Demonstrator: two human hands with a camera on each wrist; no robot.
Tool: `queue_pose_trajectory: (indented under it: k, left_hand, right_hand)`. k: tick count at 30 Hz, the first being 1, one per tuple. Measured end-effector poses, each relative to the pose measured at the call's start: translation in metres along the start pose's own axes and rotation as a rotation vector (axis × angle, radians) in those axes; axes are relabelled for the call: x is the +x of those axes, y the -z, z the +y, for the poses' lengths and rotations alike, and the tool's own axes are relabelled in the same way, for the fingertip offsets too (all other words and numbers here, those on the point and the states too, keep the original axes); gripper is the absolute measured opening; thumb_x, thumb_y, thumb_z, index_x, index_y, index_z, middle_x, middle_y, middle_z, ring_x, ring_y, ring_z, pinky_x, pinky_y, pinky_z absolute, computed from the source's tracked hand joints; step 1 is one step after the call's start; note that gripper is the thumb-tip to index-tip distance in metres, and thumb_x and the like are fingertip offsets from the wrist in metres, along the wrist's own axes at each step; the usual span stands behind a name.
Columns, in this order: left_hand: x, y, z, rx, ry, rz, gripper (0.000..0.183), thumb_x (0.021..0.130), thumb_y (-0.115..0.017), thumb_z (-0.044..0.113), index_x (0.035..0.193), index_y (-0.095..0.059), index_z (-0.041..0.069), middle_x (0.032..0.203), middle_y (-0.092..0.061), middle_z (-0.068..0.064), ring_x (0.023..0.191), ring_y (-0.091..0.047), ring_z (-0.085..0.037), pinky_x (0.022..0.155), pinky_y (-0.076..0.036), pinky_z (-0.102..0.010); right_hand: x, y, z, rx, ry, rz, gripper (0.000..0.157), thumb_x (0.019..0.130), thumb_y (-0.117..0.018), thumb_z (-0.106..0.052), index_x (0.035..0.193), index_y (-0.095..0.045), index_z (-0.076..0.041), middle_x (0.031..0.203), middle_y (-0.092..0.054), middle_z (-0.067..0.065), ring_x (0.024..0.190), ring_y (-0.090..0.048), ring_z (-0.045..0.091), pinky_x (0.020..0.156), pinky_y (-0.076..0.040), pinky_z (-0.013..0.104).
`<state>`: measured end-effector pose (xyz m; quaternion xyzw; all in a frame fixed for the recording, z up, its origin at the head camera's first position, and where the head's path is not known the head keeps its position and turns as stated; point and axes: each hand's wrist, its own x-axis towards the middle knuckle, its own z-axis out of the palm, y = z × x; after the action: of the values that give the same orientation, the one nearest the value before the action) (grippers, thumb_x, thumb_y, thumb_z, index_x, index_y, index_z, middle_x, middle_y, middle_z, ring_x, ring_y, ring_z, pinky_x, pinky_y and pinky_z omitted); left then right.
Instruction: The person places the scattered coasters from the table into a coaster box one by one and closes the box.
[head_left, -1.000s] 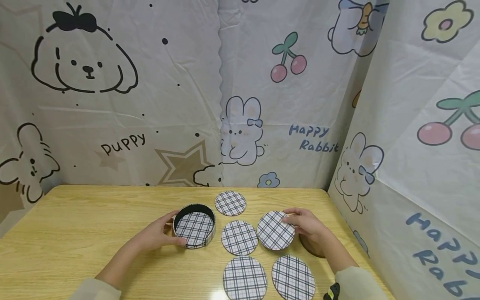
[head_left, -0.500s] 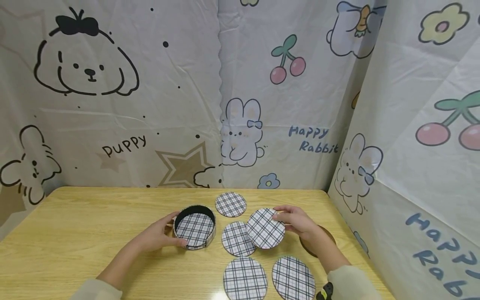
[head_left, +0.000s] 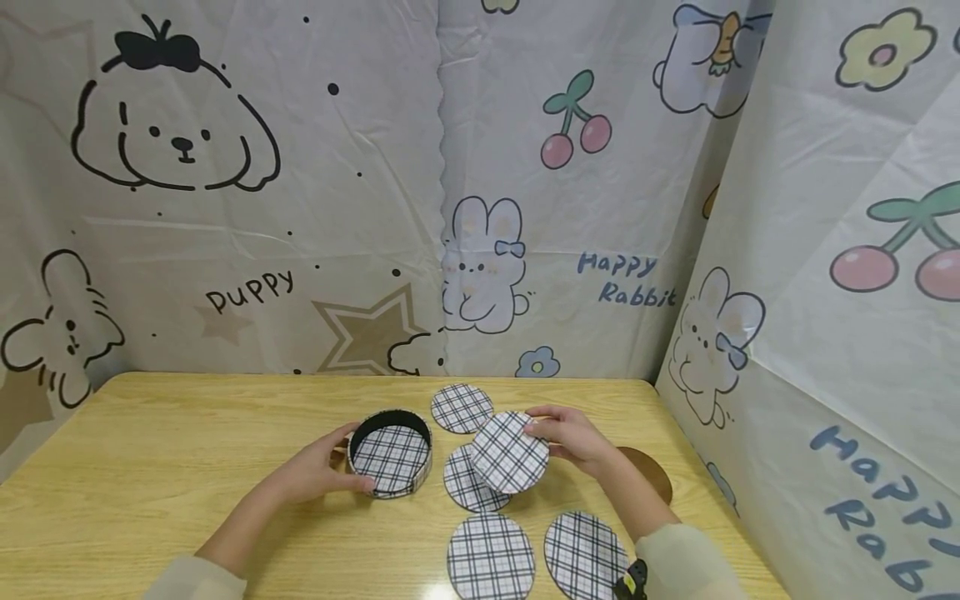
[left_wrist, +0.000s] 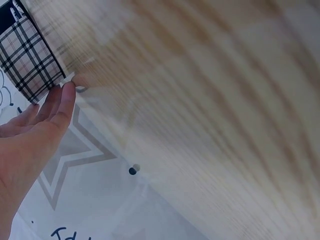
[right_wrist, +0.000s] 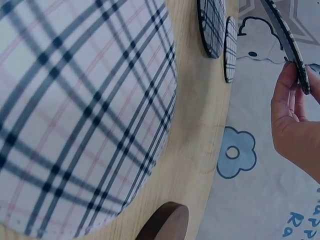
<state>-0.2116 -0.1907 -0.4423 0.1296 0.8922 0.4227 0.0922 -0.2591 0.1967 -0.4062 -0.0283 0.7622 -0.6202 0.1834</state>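
My left hand point(head_left: 318, 468) holds a round plaid coaster holder point(head_left: 375, 422), thumb at its near rim and fingers round its left side. The holder has a black inner wall, and a plaid round lies inside it. In the left wrist view, fingertips touch the holder's plaid side point(left_wrist: 31, 60). My right hand point(head_left: 576, 440) pinches a round white plaid coaster point(head_left: 510, 454) by its right edge. That coaster is raised and tilted, seen edge-on in the right wrist view point(right_wrist: 286, 37). It partly covers another plaid coaster point(head_left: 463, 483) lying on the table.
Further plaid coasters lie flat: one at the back point(head_left: 461, 408), one at the front point(head_left: 491, 558), and one front right point(head_left: 585, 550), near the right sleeve. A brown disc point(head_left: 651, 473) lies right of them, partly behind the right forearm. Printed cloth point(head_left: 360, 208) borders the wooden table point(head_left: 210, 417).
My right hand has carried the pinched coaster left, from beside the middle coaster to over it. More of the brown disc shows now. The left hand and holder stay in place.
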Motion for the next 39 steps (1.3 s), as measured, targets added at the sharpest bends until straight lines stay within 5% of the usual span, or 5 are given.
queue_pose_trajectory:
  k: [39]
  left_hand:
    - [-0.002,-0.001,0.002,-0.012,0.017,-0.002,0.099,0.071,-0.08,0.038,0.145,-0.026,0.001,0.131,-0.049,-0.024,0.12,-0.048,-0.039,0.098,-0.041,-0.054]
  right_hand:
    - [0.027,-0.073,-0.024,0.068,0.051,-0.054,0.042,0.088,-0.062,-0.009,0.126,-0.05,0.004,0.101,-0.06,0.006,0.08,-0.061,0.012,0.071,-0.055,0.026]
